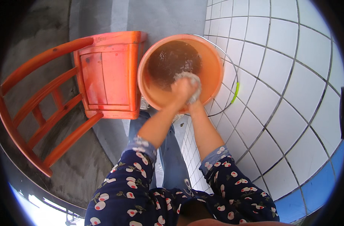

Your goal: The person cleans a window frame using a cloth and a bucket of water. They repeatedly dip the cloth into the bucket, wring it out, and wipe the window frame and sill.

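An orange plastic bucket (217,67) with a wire handle and a green grip stands on the floor before me, with dark, murky water (172,63) in it. Over its near side, my left hand (181,89) is closed on a pale wet cloth (195,82). My right hand (194,99) is at the cloth's other side, mostly hidden behind it and blurred, its fingers closed around the cloth.
A wooden chair (115,76), painted orange-red, stands close to the bucket's left side, its slatted back towards the left. On the right rises a white tiled wall (276,70) with blue tiles lower down. Grey floor (166,14) lies beyond the bucket.
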Tool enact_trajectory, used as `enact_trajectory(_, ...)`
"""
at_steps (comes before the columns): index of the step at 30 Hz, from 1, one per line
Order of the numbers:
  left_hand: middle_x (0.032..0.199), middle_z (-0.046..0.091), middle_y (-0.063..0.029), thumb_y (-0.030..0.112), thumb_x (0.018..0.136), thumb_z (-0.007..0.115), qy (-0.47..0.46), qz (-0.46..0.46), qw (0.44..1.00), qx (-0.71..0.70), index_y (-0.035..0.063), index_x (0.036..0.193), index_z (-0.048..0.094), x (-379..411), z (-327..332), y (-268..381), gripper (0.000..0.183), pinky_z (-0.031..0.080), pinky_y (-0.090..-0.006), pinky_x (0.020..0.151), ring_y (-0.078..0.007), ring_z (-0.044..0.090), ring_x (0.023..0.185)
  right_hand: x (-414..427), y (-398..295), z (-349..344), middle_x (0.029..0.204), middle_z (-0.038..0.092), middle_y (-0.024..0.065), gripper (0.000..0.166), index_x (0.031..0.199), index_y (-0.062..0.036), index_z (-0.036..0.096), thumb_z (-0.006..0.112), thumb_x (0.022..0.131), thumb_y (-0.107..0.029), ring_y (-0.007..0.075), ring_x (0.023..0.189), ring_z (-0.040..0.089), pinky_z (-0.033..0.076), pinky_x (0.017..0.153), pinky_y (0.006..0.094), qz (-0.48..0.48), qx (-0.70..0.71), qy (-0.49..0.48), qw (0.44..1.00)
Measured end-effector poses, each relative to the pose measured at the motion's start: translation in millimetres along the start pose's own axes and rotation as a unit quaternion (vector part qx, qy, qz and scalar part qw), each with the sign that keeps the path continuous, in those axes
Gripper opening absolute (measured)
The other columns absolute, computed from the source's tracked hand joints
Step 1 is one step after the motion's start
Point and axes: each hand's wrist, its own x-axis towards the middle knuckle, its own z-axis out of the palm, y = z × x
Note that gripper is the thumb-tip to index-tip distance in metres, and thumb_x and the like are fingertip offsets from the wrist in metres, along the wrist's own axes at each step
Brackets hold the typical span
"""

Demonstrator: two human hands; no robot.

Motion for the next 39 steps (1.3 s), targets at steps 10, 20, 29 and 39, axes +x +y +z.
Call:
enact_trajectory(10, 0.121, 0.056, -0.0257, 0.033, 0.079, 0.062, -0.091, -0.093, 0.988, 0.080, 0.0002, 0.108, 0.065, 97, -24, -95, 0.044, 0.050, -0.0428, 0.089, -0.0371, 0.060, 0.104, -61, 26, 80, 0.152, 0.011, 0.0143, 0.087, 0.147, -0.0127, 0.012, 0.056, 0.086, -0.056, 0.0387, 0.137, 0.021, 0.024, 0.107, 0.0602, 0.023, -0.112, 0.203, 0.973)
enact_trajectory(20, 0.085, 0.056, -0.0136, 0.012, 0.063, 0.071, -0.220, 0.324, 0.917, -0.075, 0.0005, 0.084, 0.064, -120, -102, 13, 0.025, 0.047, -0.0411, 0.072, -0.0312, 0.058, 0.085, -86, 9, 102, 0.097, 0.064, 0.0123, 0.051, 0.115, -0.0029, 0.053, 0.062, 0.086, -0.044, 0.0267, 0.091, 0.063, 0.055, 0.078, 0.0393, 0.152, -0.166, 0.175, 0.958)
enact_trajectory(29, 0.093, 0.063, -0.0095, 0.021, 0.074, 0.074, -0.148, 0.147, 0.945, -0.254, 0.0005, 0.086, 0.067, -45, -163, 7, 0.025, 0.048, -0.0316, 0.078, -0.0162, 0.060, 0.087, -158, 37, 173, 0.116, 0.062, 0.0072, 0.039, 0.126, -0.0078, 0.052, 0.048, 0.093, -0.028, 0.0238, 0.103, 0.061, 0.051, 0.085, 0.0376, -0.029, -0.132, 0.078, 0.988)
enact_trajectory(39, 0.114, 0.060, -0.0143, 0.031, 0.091, 0.056, -0.302, 0.009, 0.674, -0.674, 0.0027, 0.121, 0.053, -45, -103, -1, 0.041, 0.047, -0.0397, 0.093, -0.0237, 0.060, 0.104, -157, 18, 181, 0.125, 0.056, 0.0062, 0.060, 0.133, -0.0118, 0.046, 0.055, 0.088, -0.051, 0.0232, 0.113, 0.055, 0.045, 0.095, 0.0440, 0.056, -0.080, -0.064, 0.993)
